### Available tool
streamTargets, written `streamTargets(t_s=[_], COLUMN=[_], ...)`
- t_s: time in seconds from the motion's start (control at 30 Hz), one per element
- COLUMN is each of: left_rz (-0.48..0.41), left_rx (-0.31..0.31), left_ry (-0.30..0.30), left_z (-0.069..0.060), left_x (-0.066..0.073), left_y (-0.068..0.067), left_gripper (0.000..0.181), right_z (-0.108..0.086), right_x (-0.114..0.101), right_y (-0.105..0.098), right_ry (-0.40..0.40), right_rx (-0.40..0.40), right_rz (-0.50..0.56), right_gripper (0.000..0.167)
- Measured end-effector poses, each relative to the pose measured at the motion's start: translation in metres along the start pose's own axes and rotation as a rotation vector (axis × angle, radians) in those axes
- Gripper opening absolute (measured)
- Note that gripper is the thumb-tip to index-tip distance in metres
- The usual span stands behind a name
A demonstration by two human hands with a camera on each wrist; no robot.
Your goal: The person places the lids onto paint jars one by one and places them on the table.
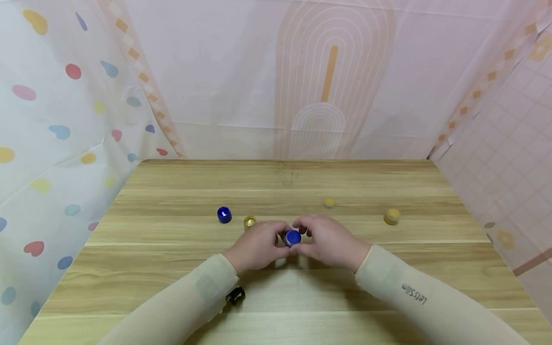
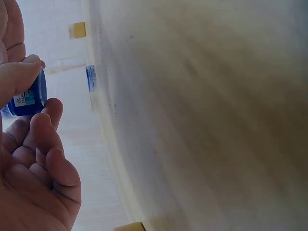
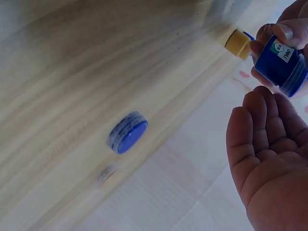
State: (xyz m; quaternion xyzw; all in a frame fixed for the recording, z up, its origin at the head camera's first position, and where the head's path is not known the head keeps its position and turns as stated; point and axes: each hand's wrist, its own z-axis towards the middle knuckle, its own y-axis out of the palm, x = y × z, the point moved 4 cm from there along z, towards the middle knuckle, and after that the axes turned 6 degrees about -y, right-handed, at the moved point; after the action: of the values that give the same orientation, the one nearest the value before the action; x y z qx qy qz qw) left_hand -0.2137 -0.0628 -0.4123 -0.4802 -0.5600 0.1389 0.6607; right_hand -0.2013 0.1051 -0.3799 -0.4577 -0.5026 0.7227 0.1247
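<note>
Between both hands, a small blue jar (image 1: 293,238) with a label is held above the table. My left hand (image 1: 259,245) pinches it with thumb and fingers. Beside it, the fingers of my right hand (image 1: 332,242) are extended in the right wrist view, with tips close to the jar. The right thumb touches the jar's near side in the head view. A small yellow jar (image 1: 249,222) stands just beyond the left hand, and another blue jar (image 1: 224,214) is to its left.
A short ribbed blue container (image 3: 127,132) sits on the table; the right hand seems to hide it from the head view. Yellow pots, one farther back (image 1: 329,202) and one at the right (image 1: 392,216), stand on the wooden table (image 1: 181,287). Patterned sheets (image 1: 224,76) border it.
</note>
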Motion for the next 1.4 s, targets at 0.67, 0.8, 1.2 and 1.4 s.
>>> streamTargets(t_s=[0.67, 0.8, 1.2, 1.4], left_rz=[0.009, 0.005, 0.017, 0.018], left_rx=[0.018, 0.012, 0.030, 0.037], left_ry=[0.018, 0.014, 0.028, 0.037], left_z=[0.0003, -0.0002, -0.0005, 0.0000], left_x=[0.0008, 0.0007, 0.0033, 0.0036], left_y=[-0.0022, -0.0010, -0.0038, -0.0039], left_gripper=[0.017, 0.017, 0.015, 0.017], right_z=[0.0007, -0.0002, -0.0022, -0.0017], right_x=[-0.0039, -0.0033, -0.0070, -0.0065], right_y=[-0.0043, -0.0033, -0.0089, -0.0087], right_ry=[-0.087, -0.069, -0.111, -0.126], right_rx=[-0.014, -0.008, -0.009, -0.008], right_rz=[-0.018, -0.024, -0.033, -0.039], right_gripper=[0.029, 0.022, 0.039, 0.036])
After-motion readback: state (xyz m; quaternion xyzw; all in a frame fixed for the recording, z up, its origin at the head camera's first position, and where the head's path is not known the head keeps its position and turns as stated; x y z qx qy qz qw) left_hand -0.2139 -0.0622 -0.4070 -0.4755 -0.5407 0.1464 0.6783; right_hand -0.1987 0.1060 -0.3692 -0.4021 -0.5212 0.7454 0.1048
